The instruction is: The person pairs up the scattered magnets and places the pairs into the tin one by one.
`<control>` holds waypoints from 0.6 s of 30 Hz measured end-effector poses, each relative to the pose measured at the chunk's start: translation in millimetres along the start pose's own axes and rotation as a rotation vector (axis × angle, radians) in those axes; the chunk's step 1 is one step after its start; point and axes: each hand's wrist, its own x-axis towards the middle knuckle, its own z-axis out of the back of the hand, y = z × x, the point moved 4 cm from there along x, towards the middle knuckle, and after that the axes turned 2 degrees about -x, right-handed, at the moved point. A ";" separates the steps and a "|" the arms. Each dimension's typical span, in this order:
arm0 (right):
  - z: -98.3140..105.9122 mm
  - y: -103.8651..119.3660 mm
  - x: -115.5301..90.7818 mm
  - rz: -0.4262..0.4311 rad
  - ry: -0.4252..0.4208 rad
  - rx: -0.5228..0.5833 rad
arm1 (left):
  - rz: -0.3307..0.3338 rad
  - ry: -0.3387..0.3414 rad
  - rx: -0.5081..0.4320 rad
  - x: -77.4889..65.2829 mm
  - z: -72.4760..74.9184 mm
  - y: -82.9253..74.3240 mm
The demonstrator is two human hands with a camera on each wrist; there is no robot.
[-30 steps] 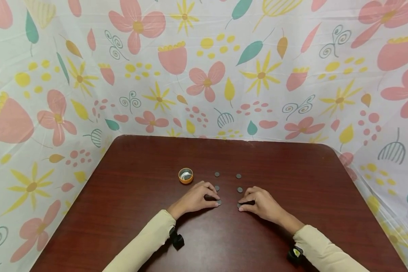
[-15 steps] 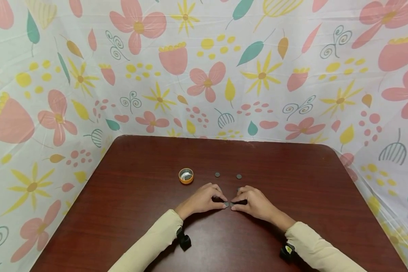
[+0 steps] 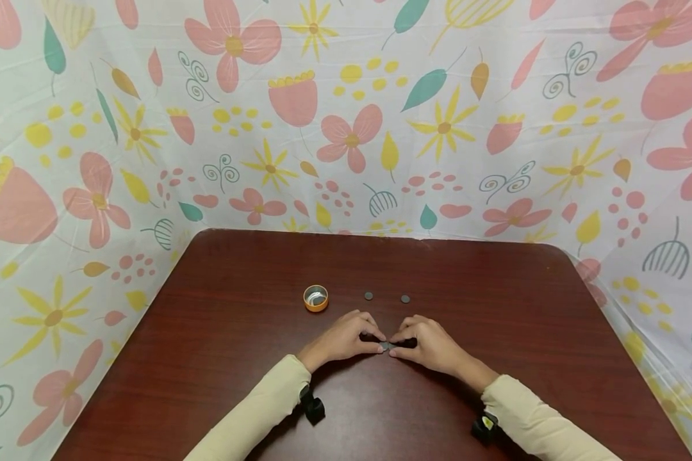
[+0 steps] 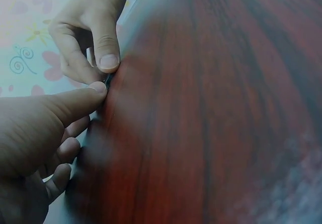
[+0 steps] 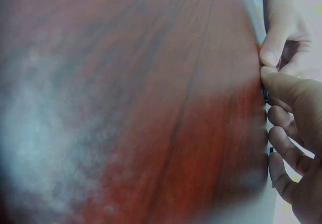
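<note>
Near the table's middle, my left hand (image 3: 346,336) pinches a small grey disc (image 3: 384,346) between thumb and forefinger. Facing it, my right hand (image 3: 435,344) pinches a second grey disc (image 3: 391,346) the same way. The two discs meet edge to edge or slightly overlap; I cannot tell which. In the left wrist view, a dark disc edge (image 4: 107,79) shows between the two hands' fingertips. The right wrist view has both thumbs nearly touching, the right hand (image 5: 302,108) in front. Farther back lie two more grey discs, one on the left (image 3: 368,296) and one on the right (image 3: 405,299).
A small round tin (image 3: 315,307) with an orange outside and shiny inside stands left of the discs, something grey in it. The dark reddish-brown table (image 3: 254,269) reaches back to a flower-patterned cloth (image 3: 346,186), which also hangs at both sides.
Both hands have moved toward each other, bringing their two discs together from a gap. The middle pair of discs, visible earlier, is now hidden behind the hands. The tin and back discs stay put.
</note>
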 end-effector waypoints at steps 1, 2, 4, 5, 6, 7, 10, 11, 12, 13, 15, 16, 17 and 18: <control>0.0 -0.2 -0.3 -0.006 0.005 -0.001 | -0.001 0.003 0.002 -0.1 -0.2 0.0; 0.1 -0.3 -0.7 -0.010 0.009 0.000 | -0.001 0.006 0.005 -0.2 -0.5 0.3; 0.4 -0.4 -1.3 -0.023 0.016 0.000 | -0.001 0.011 0.004 -0.7 -0.6 0.5; 0.3 -0.4 -1.6 -0.027 0.019 0.000 | -0.002 0.012 0.002 -1.0 -0.2 0.6; 0.3 -0.5 -1.8 -0.031 0.021 0.002 | -0.003 0.013 0.001 -1.7 0.5 0.6; 0.3 -0.7 -2.0 -0.035 0.023 0.001 | 0.000 0.013 -0.006 -2.6 1.7 0.6; 0.2 -0.5 -1.7 -0.036 0.021 -0.011 | 0.007 0.002 -0.032 -6.4 9.7 0.0; 0.3 -0.3 -1.4 -0.034 0.018 -0.016 | 0.007 -0.007 -0.032 -8.1 13.7 0.1; 0.5 -0.2 -1.0 -0.030 0.014 -0.021 | 0.010 -0.017 -0.043 -10.2 18.4 0.0; 0.6 0.0 -0.6 -0.026 0.010 -0.026 | 0.015 -0.029 -0.055 -12.4 23.6 0.6; 0.7 0.1 0.1 -0.022 0.007 -0.024 | 0.019 -0.065 -0.075 -17.1 35.2 2.4; 0.7 0.1 0.4 -0.023 0.007 -0.021 | 0.020 -0.086 -0.085 -19.8 40.8 4.3; 0.7 -0.1 0.4 -0.025 0.008 -0.017 | 0.018 -0.110 -0.100 -22.4 46.6 6.5; 0.6 -0.5 0.4 -0.028 0.010 -0.014 | 0.020 -0.135 -0.117 -25.1 51.9 9.4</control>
